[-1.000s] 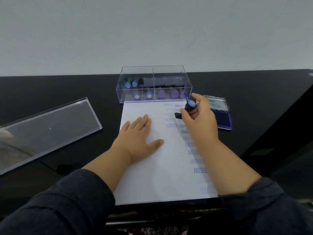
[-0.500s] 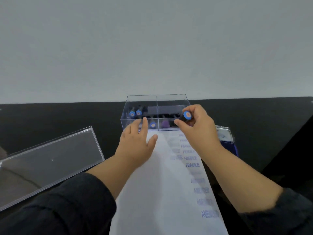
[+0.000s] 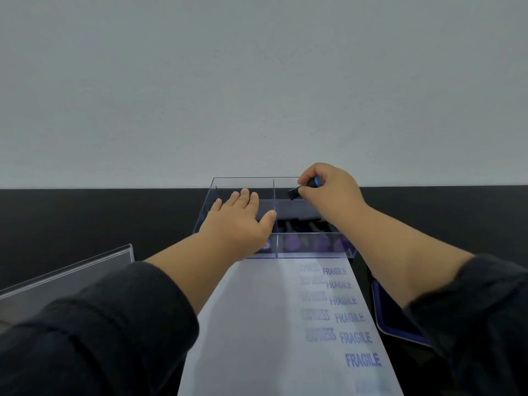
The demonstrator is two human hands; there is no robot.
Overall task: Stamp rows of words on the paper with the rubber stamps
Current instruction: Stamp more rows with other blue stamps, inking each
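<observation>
My right hand [image 3: 331,192] pinches a black rubber stamp with a blue cap [image 3: 307,187] above the right compartment of the clear plastic stamp box [image 3: 243,182]. My left hand [image 3: 237,221] reaches over the box's left compartment with fingers straight, hiding the stamps there. Several purple-capped stamps [image 3: 317,242] lie in the right compartment. The white paper [image 3: 257,324] lies in front of the box, printed with columns of blue EXPRESS and FRAGILE words.
The box's clear lid [image 3: 71,278] lies on the black table [image 3: 85,218] at the left. A blue ink pad [image 3: 397,324] sits right of the paper, partly behind my right forearm. A plain grey wall rises behind the table.
My right hand lifted the stamp off the paper and carried it to above the box. My left hand left the paper and moved over the box. The camera tilted up.
</observation>
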